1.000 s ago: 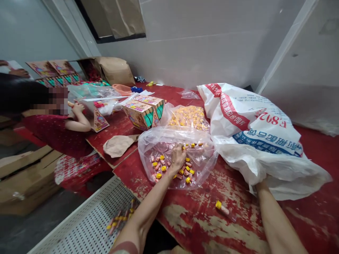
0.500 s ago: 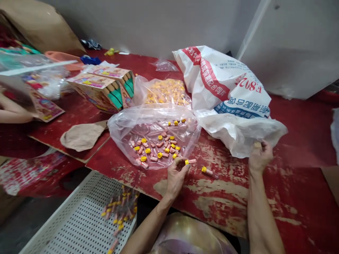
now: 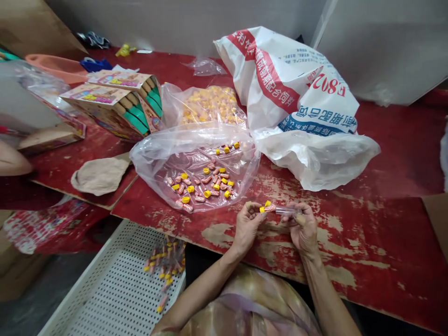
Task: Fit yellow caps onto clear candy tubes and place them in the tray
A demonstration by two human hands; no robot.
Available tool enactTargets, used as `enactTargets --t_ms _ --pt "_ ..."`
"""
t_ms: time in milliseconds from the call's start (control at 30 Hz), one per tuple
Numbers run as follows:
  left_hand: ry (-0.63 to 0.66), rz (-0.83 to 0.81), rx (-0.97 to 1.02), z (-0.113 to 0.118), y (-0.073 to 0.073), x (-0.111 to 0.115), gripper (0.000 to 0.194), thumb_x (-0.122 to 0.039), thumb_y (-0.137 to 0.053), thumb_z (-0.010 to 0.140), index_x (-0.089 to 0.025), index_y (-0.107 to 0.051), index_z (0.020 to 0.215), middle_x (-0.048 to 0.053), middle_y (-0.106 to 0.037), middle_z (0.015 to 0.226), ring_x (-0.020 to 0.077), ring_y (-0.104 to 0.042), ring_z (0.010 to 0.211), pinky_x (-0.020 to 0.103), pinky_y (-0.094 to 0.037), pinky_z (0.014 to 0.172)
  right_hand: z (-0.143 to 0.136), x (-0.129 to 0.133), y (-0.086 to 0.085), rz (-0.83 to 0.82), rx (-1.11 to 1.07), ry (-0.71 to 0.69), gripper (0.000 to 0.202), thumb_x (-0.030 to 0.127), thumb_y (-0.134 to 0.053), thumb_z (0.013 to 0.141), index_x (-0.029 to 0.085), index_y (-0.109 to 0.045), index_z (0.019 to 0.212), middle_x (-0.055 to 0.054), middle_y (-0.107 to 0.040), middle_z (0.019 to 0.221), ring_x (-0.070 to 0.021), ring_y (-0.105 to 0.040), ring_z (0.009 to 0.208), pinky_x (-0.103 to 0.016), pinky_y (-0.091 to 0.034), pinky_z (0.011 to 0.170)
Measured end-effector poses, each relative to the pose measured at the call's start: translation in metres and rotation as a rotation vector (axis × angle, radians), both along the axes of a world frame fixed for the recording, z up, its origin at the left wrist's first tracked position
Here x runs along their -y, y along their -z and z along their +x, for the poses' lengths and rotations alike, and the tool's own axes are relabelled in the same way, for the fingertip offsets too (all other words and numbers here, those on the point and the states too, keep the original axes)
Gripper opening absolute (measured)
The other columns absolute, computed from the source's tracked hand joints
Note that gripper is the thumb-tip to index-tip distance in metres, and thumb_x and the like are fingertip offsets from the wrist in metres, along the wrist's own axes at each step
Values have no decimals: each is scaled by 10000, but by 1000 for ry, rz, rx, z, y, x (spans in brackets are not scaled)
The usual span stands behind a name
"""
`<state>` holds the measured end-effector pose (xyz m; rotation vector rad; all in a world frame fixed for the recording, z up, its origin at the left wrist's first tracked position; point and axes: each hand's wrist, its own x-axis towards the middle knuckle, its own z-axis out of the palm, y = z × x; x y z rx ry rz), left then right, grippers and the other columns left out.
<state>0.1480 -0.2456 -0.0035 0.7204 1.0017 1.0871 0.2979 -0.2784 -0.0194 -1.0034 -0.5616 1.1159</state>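
My left hand (image 3: 249,224) pinches a small capsule-like piece with a yellow cap (image 3: 262,210) and a pink-and-white patterned body. My right hand (image 3: 304,226) grips a clear plastic tube (image 3: 284,211), its end pointing at the piece; a beige covering shows on the thumb. Just behind them a second yellow cap (image 3: 268,203) appears, its body partly hidden. Beyond my left hand, several similar pink pieces and yellow caps lie on an open clear plastic bag (image 3: 147,156).
A fuller bag of yellow-capped pieces (image 3: 210,105) lies behind. A white printed sack (image 3: 266,60) stands right of it. At left are display boxes (image 3: 101,100), a beige cloth (image 3: 100,176) and another person's arm (image 3: 12,158). Below the red table, a white perforated crate (image 3: 101,275) holds filled tubes.
My right hand has come left from the white sack to meet my left hand and now holds a clear tube. The view has shifted slightly. The other person's arm has moved.
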Motion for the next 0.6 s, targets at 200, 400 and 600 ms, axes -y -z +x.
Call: enactTargets --t_ms 200,400,600 --pt "99 -20 26 1 -3 9 257 -313 -708 706 -152 -665 903 27 -676 841 117 -603 671 239 -498 663 -8 4 -7 -45 417 -184 267 331 -607 821 205 -518 1039 -40 -604 956 -124 -614 683 -262 -542 611" --pt "217 50 -136 -1 7 19 257 -213 -534 801 -158 -672 1012 33 -684 828 115 -589 635 239 -497 646 -15 9 -5 100 1068 -227 191 267 -524 883 214 -505 1065 -64 -594 1017 -166 -603 895 -293 -525 753" --pt "287 479 -693 -16 8 6 305 -53 -435 790 -175 -678 929 62 -651 896 168 -604 843 298 -482 809 -9 4 -6 176 1530 -404 114 193 -365 935 199 -458 1001 -68 -539 926 -174 -566 822 -298 -477 709"
